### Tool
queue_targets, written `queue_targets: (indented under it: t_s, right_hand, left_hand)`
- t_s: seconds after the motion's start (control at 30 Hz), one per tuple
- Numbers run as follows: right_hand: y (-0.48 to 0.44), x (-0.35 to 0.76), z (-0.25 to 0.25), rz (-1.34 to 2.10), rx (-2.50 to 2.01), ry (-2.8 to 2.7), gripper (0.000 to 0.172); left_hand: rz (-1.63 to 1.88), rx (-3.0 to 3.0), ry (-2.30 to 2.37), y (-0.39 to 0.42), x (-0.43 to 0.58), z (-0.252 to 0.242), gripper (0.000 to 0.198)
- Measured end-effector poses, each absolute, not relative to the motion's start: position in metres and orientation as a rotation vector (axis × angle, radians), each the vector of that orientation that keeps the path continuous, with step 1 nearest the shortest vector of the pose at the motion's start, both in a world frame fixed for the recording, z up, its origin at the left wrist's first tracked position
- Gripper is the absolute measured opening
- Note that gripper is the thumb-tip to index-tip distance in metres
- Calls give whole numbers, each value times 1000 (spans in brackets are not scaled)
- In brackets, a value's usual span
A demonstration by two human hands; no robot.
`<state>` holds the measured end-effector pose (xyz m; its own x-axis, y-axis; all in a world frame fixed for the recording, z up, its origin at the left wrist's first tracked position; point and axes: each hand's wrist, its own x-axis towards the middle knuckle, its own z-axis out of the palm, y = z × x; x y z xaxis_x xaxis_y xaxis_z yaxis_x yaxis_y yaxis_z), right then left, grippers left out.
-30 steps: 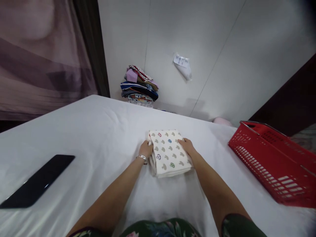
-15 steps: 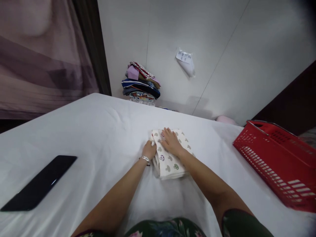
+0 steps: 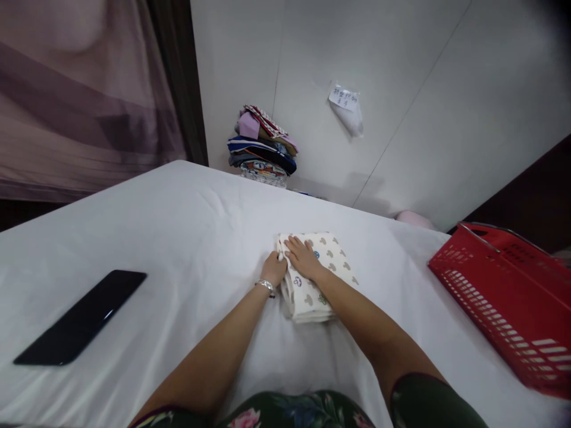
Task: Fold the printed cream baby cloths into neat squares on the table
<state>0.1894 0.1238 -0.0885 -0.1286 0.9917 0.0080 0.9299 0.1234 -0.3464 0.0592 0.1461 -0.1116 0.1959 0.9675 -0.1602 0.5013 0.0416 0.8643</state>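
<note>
A folded white cloth printed with small mushrooms lies on the white sheet in front of me, in several layers. At its left edge, my left hand is closed around the folded side, with part of the cloth pinched between thumb and fingers. My right hand lies flat on top of the cloth near its upper left, fingers spread. The right forearm hides part of the cloth's lower right side.
The white-sheeted surface carries a black flat slab on the left and a red plastic basket on the right. Beyond the far edge stand a stack of folded clothes and a wall with a labelled bag. A curtain hangs at left.
My right hand has slid left across the cloth toward the left edge, uncovering more of its right part. My left hand stays at the left edge. The view has shifted slightly.
</note>
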Motion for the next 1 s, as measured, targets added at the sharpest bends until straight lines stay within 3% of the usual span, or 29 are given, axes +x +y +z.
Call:
queue_targets:
  t_s: [0.1,0.4,0.73,0.87,1.0]
  right_hand:
    - [125,187,-91,376,-1897,-2159,50]
    - [68,179,-74,510,-1918,-1929,48]
    - [-23,210,-71,504,-1831,-2048,44]
    - [-34,257,-72,354,-1950,-1617,43]
    - [-38,300,-79,567,-2129,-1044,49]
  left_hand:
    - [672,1541,1422,146,57,-109,15]
    - [700,1460,1293,135,52,-103,59]
    - [684,1540,1341,138,55,-109,69]
    - [685,1472,1360,137,55,-108,69]
    - [659,1416,1392,129,55,-104,83]
